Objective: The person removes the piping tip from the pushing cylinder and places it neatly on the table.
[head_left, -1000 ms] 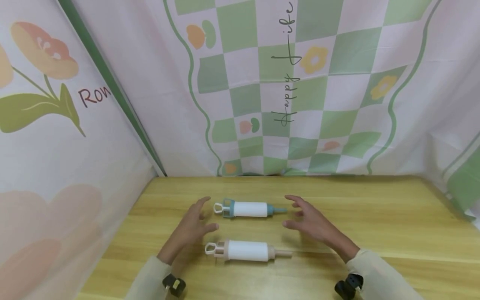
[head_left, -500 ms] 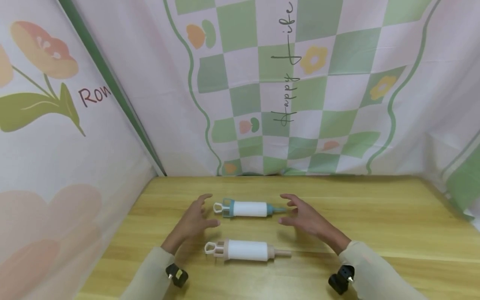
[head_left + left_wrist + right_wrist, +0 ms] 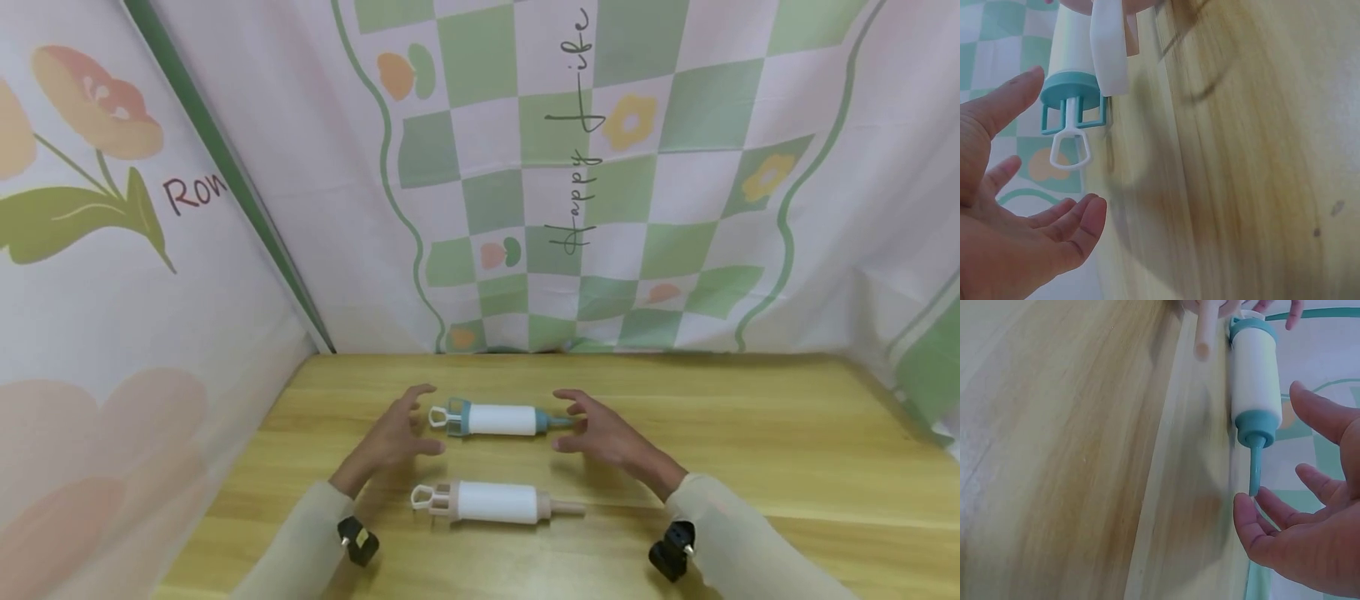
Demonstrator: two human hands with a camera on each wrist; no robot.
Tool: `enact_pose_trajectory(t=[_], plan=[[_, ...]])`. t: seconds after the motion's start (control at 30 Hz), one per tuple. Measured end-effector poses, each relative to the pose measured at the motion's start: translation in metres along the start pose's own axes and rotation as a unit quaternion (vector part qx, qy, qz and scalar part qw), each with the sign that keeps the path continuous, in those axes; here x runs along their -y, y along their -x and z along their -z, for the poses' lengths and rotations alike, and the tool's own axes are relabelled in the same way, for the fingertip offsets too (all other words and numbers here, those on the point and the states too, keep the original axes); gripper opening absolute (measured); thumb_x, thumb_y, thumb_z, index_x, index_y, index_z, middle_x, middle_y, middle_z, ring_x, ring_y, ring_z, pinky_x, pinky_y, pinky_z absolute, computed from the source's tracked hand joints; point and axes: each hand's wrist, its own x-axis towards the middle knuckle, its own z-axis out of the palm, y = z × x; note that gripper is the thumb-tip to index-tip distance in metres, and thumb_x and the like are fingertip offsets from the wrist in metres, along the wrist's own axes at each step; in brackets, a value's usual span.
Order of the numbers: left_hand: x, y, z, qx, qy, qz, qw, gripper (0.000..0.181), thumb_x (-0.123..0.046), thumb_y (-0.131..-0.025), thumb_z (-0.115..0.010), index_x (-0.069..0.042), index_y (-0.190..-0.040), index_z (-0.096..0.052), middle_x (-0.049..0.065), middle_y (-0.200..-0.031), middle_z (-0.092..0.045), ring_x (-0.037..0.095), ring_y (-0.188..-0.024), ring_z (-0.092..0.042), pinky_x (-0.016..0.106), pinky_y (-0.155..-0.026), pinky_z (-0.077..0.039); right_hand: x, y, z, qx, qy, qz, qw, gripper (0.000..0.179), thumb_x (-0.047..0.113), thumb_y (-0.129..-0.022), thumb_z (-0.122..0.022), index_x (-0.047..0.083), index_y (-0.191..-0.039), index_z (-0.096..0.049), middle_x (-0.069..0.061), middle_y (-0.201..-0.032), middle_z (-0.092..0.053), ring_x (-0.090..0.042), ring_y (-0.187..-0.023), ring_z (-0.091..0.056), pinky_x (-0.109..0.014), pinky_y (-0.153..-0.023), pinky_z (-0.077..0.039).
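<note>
A large syringe with a white barrel and teal ends (image 3: pixel 502 419) lies across the wooden table, its white ring handle to the left and its thin teal nozzle to the right. My left hand (image 3: pixel 392 435) is beside the handle, thumb and fingers spread apart with nothing between them. In the left wrist view the ring handle (image 3: pixel 1071 150) sits just beyond the fingers. My right hand (image 3: pixel 606 432) is spread round the nozzle tip; in the right wrist view the nozzle (image 3: pixel 1255 472) reaches down close to the fingertips, and I cannot tell whether they touch.
Nearer to me lies a second syringe, white with beige ends (image 3: pixel 497 502), parallel to the first. The wooden table (image 3: pixel 750 450) meets a green checkered curtain (image 3: pixel 555 167) at the back and a flowered cloth (image 3: pixel 150 333) at the left. Dark wrist cameras sit on both sleeves.
Both hands have moved inward, the left one slightly right and the right one left, closer to the ends of the teal syringe. Both syringes stay in place.
</note>
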Motion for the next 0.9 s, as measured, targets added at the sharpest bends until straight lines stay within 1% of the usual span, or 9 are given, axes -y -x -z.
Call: enact_pose_trajectory(t=[0.13, 0.23, 0.43, 0.6, 0.73, 0.77, 0.83, 0.87, 0.9], plan=[[0.001, -0.004, -0.001, 0.008, 0.008, -0.005, 0.9999, 0.094, -0.013, -0.074, -0.088, -0.012, -0.152, -0.035, 0.033, -0.148, -0.036, 0.049, -0.133, -0.039, 0.066, -0.100, -0.039, -0.002, -0.005, -0.003, 0.000, 0.004, 0.002, 1.0000, 0.076, 0.012, -0.088, -0.078, 0.001, -0.150, -0.036, -0.035, -0.139, -0.042, -0.055, -0.124, -0.044, -0.056, -0.092, -0.049], [0.002, -0.007, -0.002, 0.018, 0.011, -0.016, 0.9997, 0.094, -0.011, -0.074, -0.088, -0.011, -0.151, -0.035, 0.033, -0.148, -0.036, 0.049, -0.133, -0.039, 0.066, -0.100, -0.039, -0.004, -0.008, -0.005, -0.006, 0.014, -0.002, 0.9999, 0.076, 0.011, -0.087, -0.078, 0.000, -0.149, -0.037, -0.034, -0.137, -0.044, -0.053, -0.123, -0.046, -0.055, -0.091, -0.049], [0.003, -0.013, -0.007, 0.022, -0.008, -0.021, 0.9995, 0.094, -0.009, -0.073, -0.088, -0.012, -0.151, -0.035, 0.031, -0.146, -0.039, 0.045, -0.132, -0.042, 0.064, -0.102, -0.039, -0.007, -0.014, -0.007, -0.015, 0.032, -0.003, 0.9994, 0.073, 0.011, -0.086, -0.079, -0.001, -0.147, -0.041, -0.032, -0.131, -0.049, -0.049, -0.120, -0.050, -0.054, -0.090, -0.049], [-0.001, -0.016, -0.008, 0.025, 0.005, -0.018, 0.9995, 0.093, -0.008, -0.075, -0.087, -0.010, -0.151, -0.034, 0.034, -0.140, -0.043, 0.043, -0.119, -0.052, 0.058, -0.094, -0.048, -0.009, -0.017, -0.007, -0.022, 0.038, -0.001, 0.9990, 0.067, 0.010, -0.087, -0.079, -0.003, -0.143, -0.045, -0.029, -0.127, -0.054, -0.046, -0.116, -0.053, -0.054, -0.089, -0.049], [-0.006, -0.018, -0.008, 0.029, 0.009, -0.009, 0.9995, 0.091, -0.006, -0.076, -0.085, -0.009, -0.151, -0.034, 0.035, -0.138, -0.042, 0.037, -0.106, -0.059, 0.051, -0.086, -0.053, -0.011, -0.020, -0.006, -0.026, 0.042, 0.007, 0.9987, 0.064, 0.009, -0.086, -0.079, -0.005, -0.140, -0.048, -0.029, -0.125, -0.055, -0.045, -0.115, -0.054, -0.054, -0.089, -0.049], [-0.006, -0.019, -0.008, 0.032, 0.005, -0.011, 0.9994, 0.091, -0.006, -0.076, -0.085, -0.008, -0.151, -0.034, 0.035, -0.138, -0.042, 0.034, -0.102, -0.059, 0.049, -0.085, -0.054, -0.011, -0.021, -0.006, -0.027, 0.042, 0.010, 0.9987, 0.063, 0.008, -0.085, -0.079, -0.005, -0.139, -0.049, -0.030, -0.124, -0.056, -0.046, -0.115, -0.054, -0.054, -0.089, -0.049], [-0.006, -0.020, -0.009, 0.034, -0.002, -0.011, 0.9994, 0.090, -0.006, -0.076, -0.085, -0.007, -0.151, -0.034, 0.035, -0.138, -0.043, 0.030, -0.098, -0.059, 0.048, -0.085, -0.053, -0.013, -0.022, -0.007, -0.030, 0.046, 0.014, 0.9984, 0.060, 0.006, -0.084, -0.079, -0.006, -0.136, -0.051, -0.029, -0.122, -0.057, -0.046, -0.115, -0.054, -0.054, -0.089, -0.049], [-0.006, -0.021, -0.009, 0.036, -0.005, -0.014, 0.9993, 0.091, -0.005, -0.076, -0.085, -0.006, -0.151, -0.034, 0.034, -0.137, -0.043, 0.030, -0.095, -0.060, 0.048, -0.086, -0.053, -0.013, -0.023, -0.007, -0.032, 0.049, 0.015, 0.9981, 0.060, 0.006, -0.084, -0.080, -0.006, -0.135, -0.052, -0.029, -0.121, -0.058, -0.045, -0.115, -0.054, -0.053, -0.089, -0.049], [-0.006, -0.022, -0.010, 0.036, -0.009, -0.016, 0.9992, 0.091, -0.004, -0.076, -0.086, -0.005, -0.150, -0.034, 0.034, -0.137, -0.043, 0.030, -0.095, -0.059, 0.049, -0.088, -0.052, -0.013, -0.023, -0.008, -0.034, 0.052, 0.016, 0.9980, 0.059, 0.005, -0.084, -0.080, -0.006, -0.134, -0.053, -0.028, -0.121, -0.059, -0.045, -0.114, -0.055, -0.053, -0.089, -0.049]])
